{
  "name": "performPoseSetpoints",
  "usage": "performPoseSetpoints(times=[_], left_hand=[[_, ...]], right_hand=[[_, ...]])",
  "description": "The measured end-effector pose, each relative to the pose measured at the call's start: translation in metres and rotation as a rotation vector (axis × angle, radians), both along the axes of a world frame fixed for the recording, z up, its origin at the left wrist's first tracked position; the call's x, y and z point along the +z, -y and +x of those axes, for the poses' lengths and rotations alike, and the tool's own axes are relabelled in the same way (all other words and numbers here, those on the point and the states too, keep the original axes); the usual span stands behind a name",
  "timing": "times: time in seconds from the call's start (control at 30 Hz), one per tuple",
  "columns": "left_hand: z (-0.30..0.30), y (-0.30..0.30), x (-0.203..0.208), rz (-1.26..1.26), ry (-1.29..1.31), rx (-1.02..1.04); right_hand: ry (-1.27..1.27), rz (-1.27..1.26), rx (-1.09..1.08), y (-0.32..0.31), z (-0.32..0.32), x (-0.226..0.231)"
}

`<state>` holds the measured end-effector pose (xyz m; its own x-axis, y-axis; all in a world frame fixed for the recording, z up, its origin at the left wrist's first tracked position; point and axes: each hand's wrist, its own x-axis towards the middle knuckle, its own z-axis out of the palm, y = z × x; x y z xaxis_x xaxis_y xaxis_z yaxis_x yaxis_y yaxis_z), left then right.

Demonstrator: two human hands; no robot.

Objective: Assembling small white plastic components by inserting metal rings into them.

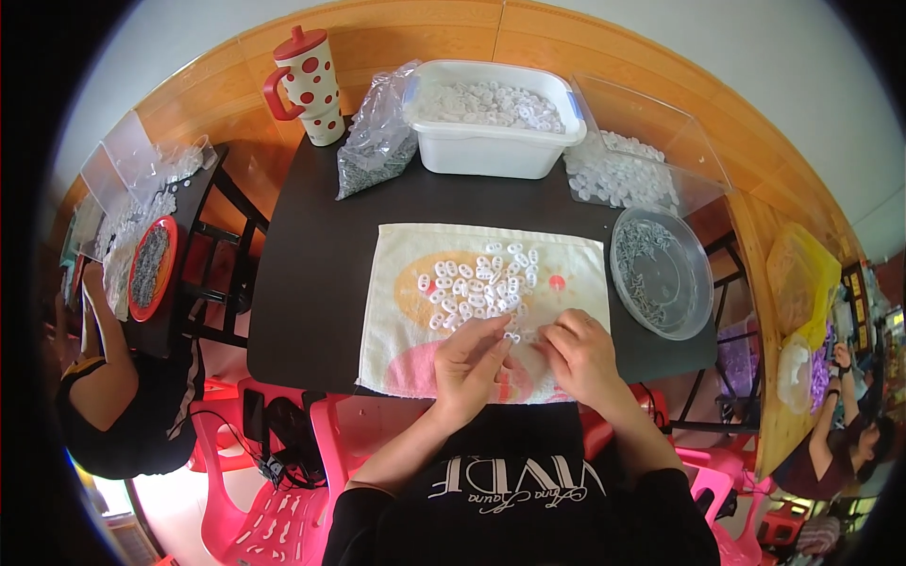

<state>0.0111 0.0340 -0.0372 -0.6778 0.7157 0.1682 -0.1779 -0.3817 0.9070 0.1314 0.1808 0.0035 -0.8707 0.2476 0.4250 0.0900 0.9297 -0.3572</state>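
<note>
On a patterned towel [387, 311] lies a pile of small white plastic pieces with two holes [477, 283]. At its near edge, my left hand [464, 368] is closed, with a small white plastic piece [512, 336] at the fingertips. A short gap to the right, my right hand [580, 357] is also closed, thumb and fingers pressed together low over the towel. Whatever it pinches is too small to make out. Right of the towel stands a round clear tub [694, 307] with many small grey metal parts [646, 259] in it.
Along the table's back are a bag of grey parts [379, 156], a white bin of white pieces [486, 151], and a clear box [694, 184] holding white pieces. A spotted tumbler [311, 85] stands back left. Other people sit at neighbouring tables on both sides.
</note>
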Motion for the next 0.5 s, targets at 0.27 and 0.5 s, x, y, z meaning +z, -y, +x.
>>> performPoseSetpoints(times=[0.27, 0.5], left_hand=[[-0.0013, -0.0008, -0.0028, -0.009, -0.051, 0.006], [-0.0002, 0.0003, 0.0019, -0.017, -0.041, 0.008]], right_hand=[[-0.014, 0.017, 0.047, 0.0019, -0.0047, -0.0084], [-0.041, -0.077, 0.133, -0.0023, -0.0021, -0.0073]])
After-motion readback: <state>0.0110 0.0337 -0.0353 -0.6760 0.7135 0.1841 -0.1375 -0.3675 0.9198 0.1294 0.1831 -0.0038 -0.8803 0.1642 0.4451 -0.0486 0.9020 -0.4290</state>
